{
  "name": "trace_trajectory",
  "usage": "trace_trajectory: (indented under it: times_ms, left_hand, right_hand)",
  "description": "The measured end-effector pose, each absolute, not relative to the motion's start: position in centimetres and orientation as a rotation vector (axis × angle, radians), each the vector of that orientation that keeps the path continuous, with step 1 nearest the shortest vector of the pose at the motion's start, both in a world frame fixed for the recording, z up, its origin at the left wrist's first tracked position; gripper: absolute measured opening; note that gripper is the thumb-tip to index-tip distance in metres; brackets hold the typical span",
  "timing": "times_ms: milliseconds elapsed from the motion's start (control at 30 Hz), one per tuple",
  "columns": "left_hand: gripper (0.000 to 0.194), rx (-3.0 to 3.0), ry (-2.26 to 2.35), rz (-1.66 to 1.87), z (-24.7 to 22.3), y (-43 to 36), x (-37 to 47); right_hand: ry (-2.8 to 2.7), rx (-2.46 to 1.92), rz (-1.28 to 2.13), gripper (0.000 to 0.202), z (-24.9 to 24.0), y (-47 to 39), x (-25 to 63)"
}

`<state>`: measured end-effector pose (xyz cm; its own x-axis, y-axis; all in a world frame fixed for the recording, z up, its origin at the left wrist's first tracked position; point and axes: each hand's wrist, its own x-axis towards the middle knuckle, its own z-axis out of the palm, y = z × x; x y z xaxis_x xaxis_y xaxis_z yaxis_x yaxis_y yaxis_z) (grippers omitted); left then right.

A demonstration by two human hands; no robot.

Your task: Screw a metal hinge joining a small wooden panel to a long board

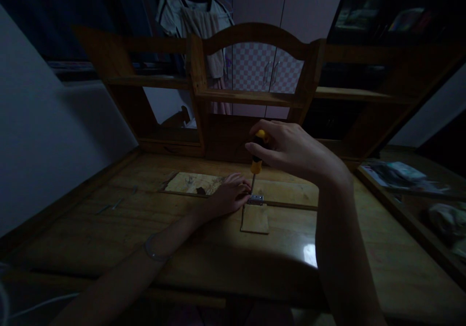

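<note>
My right hand (pixel 287 146) is closed around the yellow-and-black handle of a screwdriver (pixel 256 164), which stands nearly upright, tip down. Its shaft reaches the left end of a small metal hinge (pixel 256 199). That hinge lies where a long thin wooden board (pixel 287 191) meets a small square wooden piece (pixel 255 219). Resting low over the long board, my left hand (pixel 233 192) has its fingers curled, with thumb and fingertips against the hinge's left end beside the screwdriver tip. Any screw under the tip is too small to make out.
The work lies on a wooden desk (pixel 120 241) with a shelf hutch (pixel 251 97) along its back. Small thin bits (pixel 117 203) lie at the left. Papers and bags (pixel 404 173) sit on a lower surface to the right. The room is dim.
</note>
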<state>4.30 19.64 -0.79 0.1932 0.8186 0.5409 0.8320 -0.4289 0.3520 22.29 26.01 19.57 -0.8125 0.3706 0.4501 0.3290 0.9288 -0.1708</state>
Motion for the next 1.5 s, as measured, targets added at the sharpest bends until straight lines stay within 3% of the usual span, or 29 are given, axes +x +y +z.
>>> trace_trajectory:
  times_ms: [333, 400, 700, 833, 1100, 1267, 1500]
  left_hand:
    - [0.006, -2.412, -1.654, -1.036, -1.0, 19.6, 4.3]
    - [0.007, -2.414, -1.648, -1.028, -1.0, 19.7, 4.3]
    - [0.009, -2.420, -1.635, -1.028, -1.1, 19.7, 4.2]
    - [0.007, -2.426, -1.642, -1.030, -1.2, 19.7, 4.2]
    - [0.007, -2.425, -1.665, -1.059, -0.8, 19.6, 4.3]
    - [0.006, -2.419, -1.658, -1.061, -1.0, 19.7, 4.3]
    - [0.005, -2.429, -1.661, -1.064, -0.7, 19.6, 4.4]
  right_hand:
    - [-2.531, -0.612, -0.072, 0.027, 18.5, 27.0, 21.6]
    - [-2.528, -0.631, -0.064, 0.032, 18.6, 26.8, 21.7]
    - [-2.533, -0.592, -0.077, 0.022, 18.7, 26.6, 21.6]
    - [-2.516, -0.634, -0.102, 0.029, 18.4, 26.8, 21.6]
    - [-2.567, -0.602, -0.054, 0.021, 18.9, 26.2, 21.6]
    - [-2.573, -0.655, -0.032, 0.038, 18.9, 26.1, 21.7]
    - [-2.593, -0.633, -0.045, 0.025, 18.9, 25.9, 21.6]
